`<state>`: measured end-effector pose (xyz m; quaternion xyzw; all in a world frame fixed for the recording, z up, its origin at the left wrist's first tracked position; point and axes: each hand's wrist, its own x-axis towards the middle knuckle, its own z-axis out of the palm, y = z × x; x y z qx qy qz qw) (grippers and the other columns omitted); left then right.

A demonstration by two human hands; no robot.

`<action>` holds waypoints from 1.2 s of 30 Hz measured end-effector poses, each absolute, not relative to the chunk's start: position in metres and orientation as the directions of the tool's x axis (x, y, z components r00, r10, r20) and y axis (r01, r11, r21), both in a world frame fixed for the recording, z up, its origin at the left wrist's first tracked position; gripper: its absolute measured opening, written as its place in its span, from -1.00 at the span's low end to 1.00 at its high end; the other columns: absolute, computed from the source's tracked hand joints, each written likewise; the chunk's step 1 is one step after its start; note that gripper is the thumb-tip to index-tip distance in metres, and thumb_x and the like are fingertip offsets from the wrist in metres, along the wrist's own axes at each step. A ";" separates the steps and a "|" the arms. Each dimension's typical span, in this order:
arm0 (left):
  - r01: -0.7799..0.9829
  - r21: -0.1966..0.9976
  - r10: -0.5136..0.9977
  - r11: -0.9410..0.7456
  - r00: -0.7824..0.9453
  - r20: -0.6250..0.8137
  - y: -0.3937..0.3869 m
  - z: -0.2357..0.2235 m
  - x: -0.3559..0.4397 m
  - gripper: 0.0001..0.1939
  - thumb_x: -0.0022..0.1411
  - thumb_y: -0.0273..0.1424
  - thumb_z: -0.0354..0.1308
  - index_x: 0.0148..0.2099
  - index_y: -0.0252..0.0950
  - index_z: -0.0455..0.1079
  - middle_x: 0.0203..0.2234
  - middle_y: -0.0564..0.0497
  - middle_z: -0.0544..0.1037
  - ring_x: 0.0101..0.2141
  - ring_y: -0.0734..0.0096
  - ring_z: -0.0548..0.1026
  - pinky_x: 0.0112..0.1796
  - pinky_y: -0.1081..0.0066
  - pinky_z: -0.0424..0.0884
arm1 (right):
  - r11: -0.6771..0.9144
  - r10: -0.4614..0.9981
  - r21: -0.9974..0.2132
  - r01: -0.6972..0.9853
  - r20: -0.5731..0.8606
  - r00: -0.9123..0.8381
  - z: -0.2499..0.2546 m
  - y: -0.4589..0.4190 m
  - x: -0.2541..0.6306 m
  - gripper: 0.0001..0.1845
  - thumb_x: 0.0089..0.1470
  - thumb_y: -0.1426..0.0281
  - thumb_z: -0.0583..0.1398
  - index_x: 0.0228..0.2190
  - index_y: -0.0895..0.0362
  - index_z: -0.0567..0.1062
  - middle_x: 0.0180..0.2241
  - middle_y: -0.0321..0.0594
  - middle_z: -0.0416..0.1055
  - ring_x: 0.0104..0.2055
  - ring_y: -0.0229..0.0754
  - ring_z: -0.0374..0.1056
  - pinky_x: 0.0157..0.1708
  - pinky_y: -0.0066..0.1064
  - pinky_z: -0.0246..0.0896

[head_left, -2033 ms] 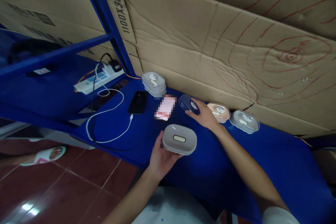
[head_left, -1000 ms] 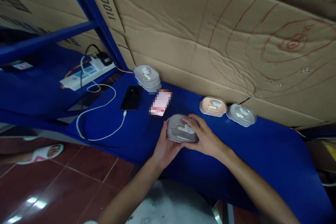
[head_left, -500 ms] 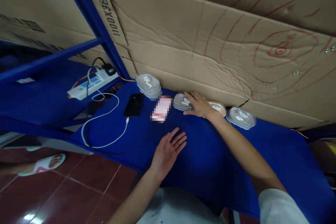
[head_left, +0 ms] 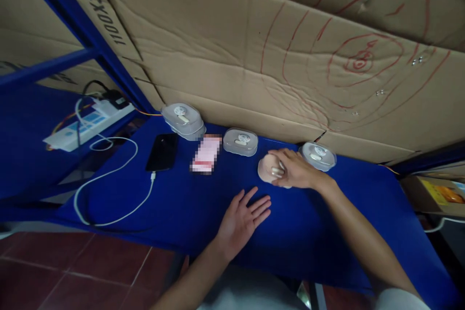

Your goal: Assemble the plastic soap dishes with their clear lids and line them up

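Note:
My right hand [head_left: 296,169] is closed on the right side of a beige oval box [head_left: 266,165] with a lid, its fingers over the top by a pale piece on the lid. The hand covers part of this box. My left hand [head_left: 241,223], palm up with fingers apart, hovers in front of it and holds nothing. Behind and to the left sits a grey oval box [head_left: 236,147] with a clear lid, a round white label and a small pale piece on top. A similar box [head_left: 318,157] stands right of my right hand, near the cardboard.
On the blue table [head_left: 119,193] lie a black phone [head_left: 162,151] on a white cable and a blurred-out pink-screened item [head_left: 206,155]. More clear-lidded boxes [head_left: 184,123] are stacked at left, near a power strip [head_left: 87,128]. A cardboard wall [head_left: 203,48] borders the back.
My right hand has left the grey box and taken hold of the beige one, which now sits nearer me, away from the cardboard. My left hand stays open. The view has swung right.

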<state>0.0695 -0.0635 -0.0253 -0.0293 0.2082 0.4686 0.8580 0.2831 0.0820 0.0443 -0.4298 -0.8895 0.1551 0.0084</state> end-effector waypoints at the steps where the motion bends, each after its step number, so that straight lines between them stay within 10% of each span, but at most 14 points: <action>1: -0.818 0.109 0.782 0.565 0.489 -0.386 -0.063 -0.025 0.073 -0.26 0.52 -0.07 -0.02 0.56 -0.27 -0.08 0.23 -0.36 0.51 0.28 -0.02 0.43 0.37 -0.03 0.05 | 0.607 0.737 -0.351 0.713 -0.088 -0.671 0.047 0.066 0.280 0.09 0.01 0.05 0.44 0.42 -0.05 0.11 0.21 0.04 0.35 0.21 0.20 0.34 0.17 0.04 0.24; 6: -0.835 -0.037 0.786 0.549 0.531 -0.318 -0.059 -0.020 0.085 -0.37 0.51 0.03 -0.07 0.37 -0.26 0.33 0.22 -0.16 0.56 0.32 0.01 0.38 0.37 -0.04 0.08 | 0.704 0.612 -0.466 0.536 0.015 -0.791 0.053 0.040 0.268 0.12 0.07 -0.15 0.36 0.46 -0.08 0.04 0.26 0.01 0.33 0.25 0.16 0.30 0.19 -0.02 0.25; 16: -0.854 -0.041 0.802 0.518 0.502 -0.324 -0.072 -0.029 0.077 -0.49 0.51 -0.05 0.00 0.25 -0.22 0.50 0.21 -0.12 0.57 0.33 -0.05 0.35 0.35 -0.10 0.08 | 0.493 0.864 -0.120 0.862 -0.048 -0.501 0.015 0.132 0.282 -0.03 0.24 0.02 0.28 0.45 0.20 0.10 0.43 0.29 0.08 0.46 0.37 0.02 0.36 0.23 -0.05; 23: -0.847 -0.006 0.774 0.531 0.488 -0.403 -0.065 -0.012 0.078 -0.44 0.52 -0.02 -0.02 0.28 -0.30 0.45 0.09 -0.13 0.65 0.24 0.05 0.48 0.31 0.04 0.22 | 0.675 0.639 -0.472 0.567 -0.009 -0.769 0.034 0.011 0.276 0.11 0.19 -0.12 0.28 0.49 -0.03 -0.11 0.50 0.06 -0.03 0.51 0.18 -0.03 0.37 0.14 0.09; 36: -0.855 0.017 0.781 0.518 0.465 -0.416 -0.078 -0.007 0.067 -0.34 0.53 0.05 -0.14 0.28 -0.33 0.44 0.05 -0.12 0.67 0.14 0.17 0.56 0.17 0.23 0.38 | 0.678 0.681 -0.580 0.453 0.262 -0.684 0.014 -0.024 0.259 -0.08 0.18 0.09 0.34 0.42 0.00 0.12 0.38 0.03 0.23 0.42 0.17 0.18 0.33 0.08 0.21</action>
